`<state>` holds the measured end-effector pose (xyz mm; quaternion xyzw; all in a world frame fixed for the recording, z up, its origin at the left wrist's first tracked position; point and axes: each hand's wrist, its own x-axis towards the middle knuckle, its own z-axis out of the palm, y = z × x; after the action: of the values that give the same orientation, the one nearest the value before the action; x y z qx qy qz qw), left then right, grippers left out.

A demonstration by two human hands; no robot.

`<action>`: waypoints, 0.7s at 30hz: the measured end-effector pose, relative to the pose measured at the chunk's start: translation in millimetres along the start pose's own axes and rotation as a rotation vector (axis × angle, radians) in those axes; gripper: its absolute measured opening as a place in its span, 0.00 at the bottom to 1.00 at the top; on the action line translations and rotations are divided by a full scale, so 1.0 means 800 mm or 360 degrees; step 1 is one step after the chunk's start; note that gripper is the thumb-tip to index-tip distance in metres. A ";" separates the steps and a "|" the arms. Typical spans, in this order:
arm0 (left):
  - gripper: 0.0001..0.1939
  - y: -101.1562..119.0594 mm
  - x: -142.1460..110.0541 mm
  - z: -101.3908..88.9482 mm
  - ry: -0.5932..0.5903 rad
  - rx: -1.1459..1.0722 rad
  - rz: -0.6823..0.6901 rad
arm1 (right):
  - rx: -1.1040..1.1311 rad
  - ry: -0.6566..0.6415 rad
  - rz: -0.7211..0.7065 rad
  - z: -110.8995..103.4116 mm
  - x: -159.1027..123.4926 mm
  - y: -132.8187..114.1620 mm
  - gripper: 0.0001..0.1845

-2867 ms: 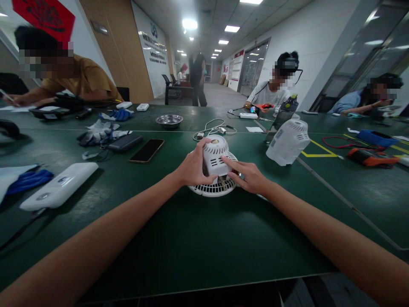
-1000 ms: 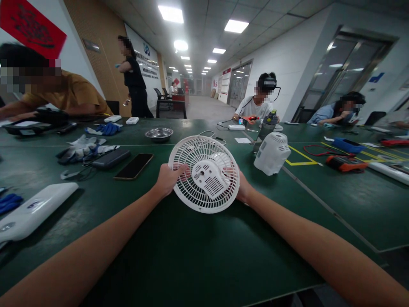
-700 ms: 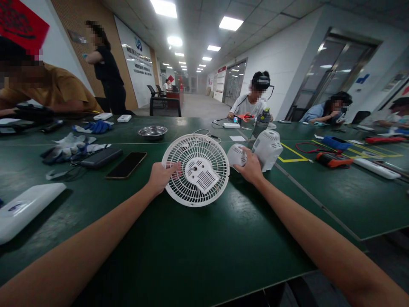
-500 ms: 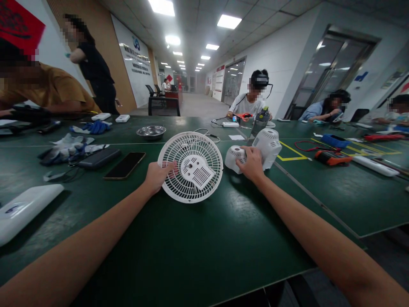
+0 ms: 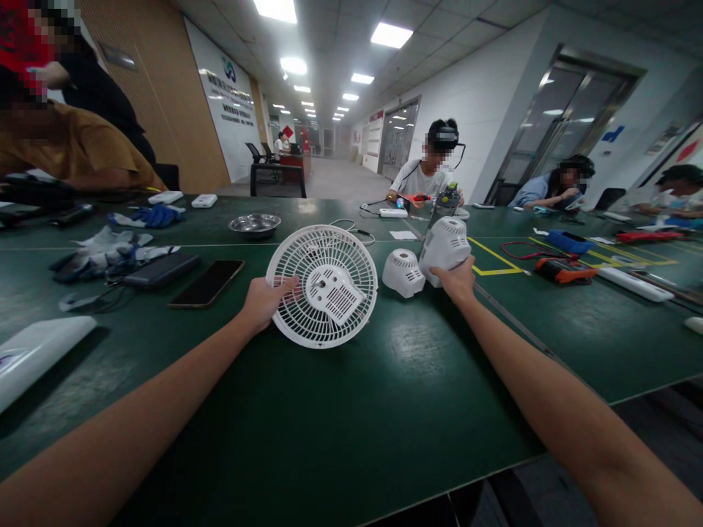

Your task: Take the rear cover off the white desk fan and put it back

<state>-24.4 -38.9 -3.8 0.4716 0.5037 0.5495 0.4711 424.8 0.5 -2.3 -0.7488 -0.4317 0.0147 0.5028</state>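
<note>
My left hand (image 5: 266,298) is closed on the left rim of a round white fan grille (image 5: 285,322), thumb over its front. The grille is tilted up towards me, with a slotted plate at its centre. My right hand (image 5: 459,281) is closed round the lower right side of a large white vented plastic housing (image 5: 446,245); some of its fingers are hidden behind it. A smaller white vented motor cover (image 5: 402,272) stands on the green table between the grille and the housing, touched by neither hand.
A black phone (image 5: 207,284), dark power bank (image 5: 162,271) and gloves (image 5: 107,252) lie left. Behind the grille are a metal bowl (image 5: 255,225) and a white cable (image 5: 351,224). An orange multimeter (image 5: 565,271) lies right. People sit around the table.
My right hand has left the small motor cover and moved right onto the large housing. My left hand keeps its hold on the grille. The view has shifted slightly.
</note>
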 end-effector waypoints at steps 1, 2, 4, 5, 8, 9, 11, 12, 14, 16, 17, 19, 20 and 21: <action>0.10 -0.001 0.001 -0.001 -0.0007 -0.0003 -0.0005 | 0.0030 0.0042 0.0034 0.002 0.001 0.000 0.48; 0.10 -0.002 0.002 -0.001 -0.0016 -0.0005 -0.0009 | 0.0090 0.0107 0.0071 0.004 0.002 -0.001 0.46; 0.10 -0.004 0.004 -0.002 -0.0018 -0.0012 -0.0014 | 0.0281 0.0241 0.0141 0.006 0.003 -0.008 0.44; 0.09 -0.005 0.005 -0.003 -0.0014 -0.0013 -0.0019 | 0.0375 0.0288 0.0154 0.007 0.003 -0.013 0.43; 0.10 -0.007 0.008 -0.003 -0.0009 -0.0008 -0.0014 | 0.0535 0.0330 0.0035 0.006 -0.004 -0.033 0.42; 0.11 -0.007 0.008 -0.003 -0.0015 -0.0012 -0.0008 | 0.0550 0.0311 -0.0041 0.006 -0.009 -0.041 0.43; 0.12 -0.008 0.009 -0.003 -0.0019 -0.0034 0.0011 | 0.0545 0.0234 -0.0200 0.005 -0.023 -0.057 0.43; 0.12 -0.008 0.009 -0.002 -0.0015 -0.0050 0.0021 | 0.0518 0.0184 -0.0268 0.004 -0.031 -0.064 0.43; 0.12 -0.008 0.008 -0.001 -0.0010 -0.0075 0.0040 | 0.0397 0.0033 -0.0378 0.005 -0.047 -0.075 0.43; 0.12 -0.007 0.006 0.000 -0.0009 -0.0080 0.0065 | 0.0249 -0.0123 -0.0449 0.007 -0.060 -0.081 0.44; 0.11 -0.007 0.005 0.001 -0.0010 -0.0076 0.0076 | 0.0193 -0.0179 -0.0466 0.009 -0.065 -0.083 0.44; 0.11 -0.006 0.004 0.002 0.0000 -0.0068 0.0086 | 0.0148 -0.0217 -0.0475 0.012 -0.070 -0.083 0.45; 0.11 -0.005 0.004 0.002 0.0007 -0.0066 0.0084 | 0.0149 -0.0208 -0.0475 0.013 -0.070 -0.083 0.45; 0.11 -0.005 0.004 0.002 0.0010 -0.0067 0.0077 | 0.0158 -0.0194 -0.0479 0.013 -0.069 -0.082 0.45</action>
<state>-22.9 -35.7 -7.5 0.4717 0.4820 0.5728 0.4660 344.0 -20.3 19.7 -0.6477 -0.5674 0.0060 0.5085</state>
